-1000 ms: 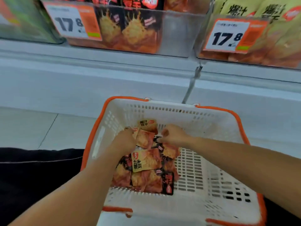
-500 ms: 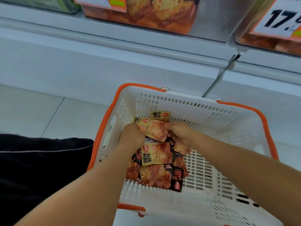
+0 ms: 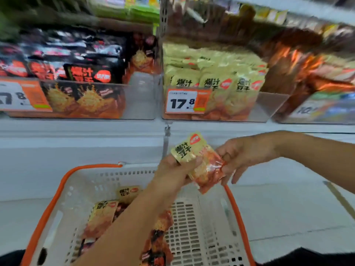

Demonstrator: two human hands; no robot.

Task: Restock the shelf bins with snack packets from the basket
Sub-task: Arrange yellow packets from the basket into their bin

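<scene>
The packet [image 3: 199, 162] pinched between the fingers [image 3: 192, 162] of both hands is glossy plastic film, crinkled, with glare on its orange end. Below the fingers, the basket [image 3: 194, 223] is matt white perforated plastic with a smooth orange rim. Above them, the bins [image 3: 142, 96] are clear glossy plastic, bearing paper price tags [image 3: 182, 101], on a smooth white shelf [image 3: 80, 129].

A white price tag with an orange edge [image 3: 182, 101] reads 17.8; a second such tag [image 3: 21, 96] sits at the far left, partly cut off. Below lies a pale tiled floor [image 3: 288, 212]. Dark black fabric [image 3: 307, 258] shows along the bottom edge. A blurred upper shelf of green packets [image 3: 130, 10] runs overhead.
</scene>
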